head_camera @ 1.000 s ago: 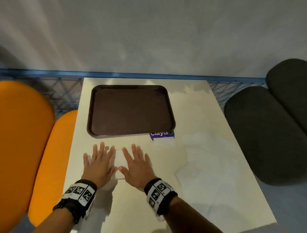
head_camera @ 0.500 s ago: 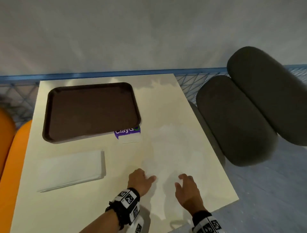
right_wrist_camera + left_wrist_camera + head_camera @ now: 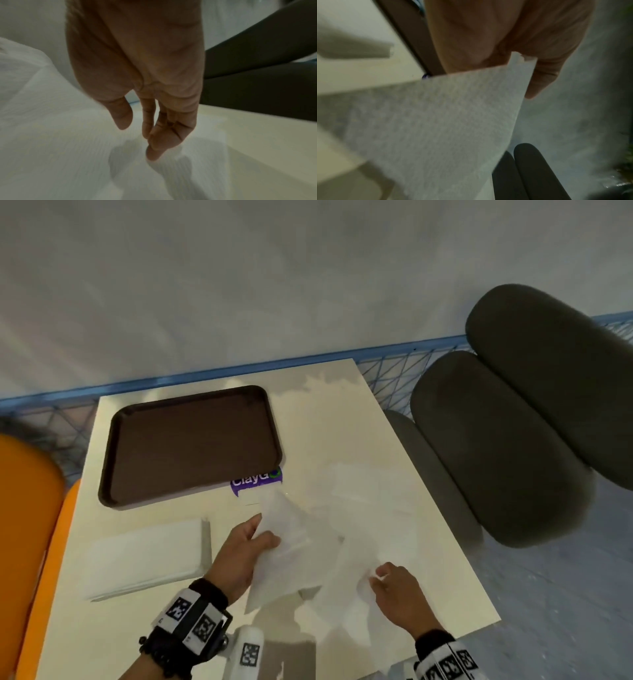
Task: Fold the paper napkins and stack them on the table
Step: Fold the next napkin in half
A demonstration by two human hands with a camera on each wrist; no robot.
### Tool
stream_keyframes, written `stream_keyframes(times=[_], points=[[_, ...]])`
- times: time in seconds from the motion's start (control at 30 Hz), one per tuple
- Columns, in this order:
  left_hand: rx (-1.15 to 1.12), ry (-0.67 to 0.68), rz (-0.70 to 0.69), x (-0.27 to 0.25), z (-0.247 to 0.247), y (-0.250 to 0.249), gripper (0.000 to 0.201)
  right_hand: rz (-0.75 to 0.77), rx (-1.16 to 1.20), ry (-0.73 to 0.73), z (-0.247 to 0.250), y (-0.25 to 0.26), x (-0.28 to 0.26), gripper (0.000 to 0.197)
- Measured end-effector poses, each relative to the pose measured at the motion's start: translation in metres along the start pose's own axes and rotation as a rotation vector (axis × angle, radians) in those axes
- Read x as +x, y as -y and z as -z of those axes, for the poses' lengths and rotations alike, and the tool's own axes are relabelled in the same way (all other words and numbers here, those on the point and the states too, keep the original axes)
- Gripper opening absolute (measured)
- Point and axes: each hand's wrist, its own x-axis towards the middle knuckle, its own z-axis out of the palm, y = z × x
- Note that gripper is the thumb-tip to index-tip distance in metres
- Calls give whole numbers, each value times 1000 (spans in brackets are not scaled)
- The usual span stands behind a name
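Head camera looked down and forward from above the near edge of the tabletop (image 3: 359, 440), taking in the brown tray (image 3: 191, 446), both hands, grey wall and dark seats (image 3: 507, 446) to the right. Left wrist camera sat very close behind the left hand (image 3: 496, 33), facing along it toward the tray (image 3: 412, 33) and dark seats (image 3: 530, 173), blurred. Right wrist camera sat close above the right hand (image 3: 137, 67), facing down the fingers (image 3: 154, 146) at the tabletop (image 3: 257, 135). All three shared the unfolded napkin (image 3: 301, 542) (image 3: 436, 121) (image 3: 60, 135).
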Motion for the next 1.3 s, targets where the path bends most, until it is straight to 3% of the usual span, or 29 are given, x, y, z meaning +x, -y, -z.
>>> stream_keyframes(times=[0.07,0.13,0.2,0.27,0.4,0.5,0.57,0.6,0.63,0.67,0.7,0.77,0.87,0.9,0.97,1.07,1.23,1.3], points=[[106,16,-11,-13,13,-20,53,113,75,-137,24,25,-2,23],[300,76,-39,-26,26,-35,55,273,281,-174,55,66,-11,39],[429,197,-31,-37,32,-51,45,446,342,45,85,117,-25,70],[466,312,-18,-49,32,-65,22,563,213,332,103,158,-38,83],[554,415,3,-64,48,-84,27,582,189,711,101,193,-51,34],[319,395,37,-75,77,-87,50,573,366,685,93,197,-56,12],[90,367,78,-81,93,-86,62,540,567,584,92,196,-55,23],[51,302,85,-80,99,-80,43,513,659,534,92,195,-55,30],[44,330,84,-81,103,-79,9,485,736,487,93,195,-55,34],[82,305,83,-79,106,-73,48,461,777,445,93,195,-55,35],[115,253,100,-76,104,-70,64,452,780,418,93,195,-56,35],[-36,330,-36,-75,114,-63,27,471,697,408,98,198,-59,39],[-268,364,9,-73,119,-75,86,516,528,485,114,204,-64,24],[-236,335,15,-72,117,-80,101,530,477,509,120,207,-65,17],[-129,449,15,-73,113,-88,111,568,363,544,130,213,-70,11],[130,403,-20,-74,92,-91,97,643,220,579,139,221,-71,17],[401,428,-38,-70,69,-96,37,701,153,581,145,223,-66,20],[399,385,-69,-71,71,-100,34,729,228,587,151,217,-61,27]])
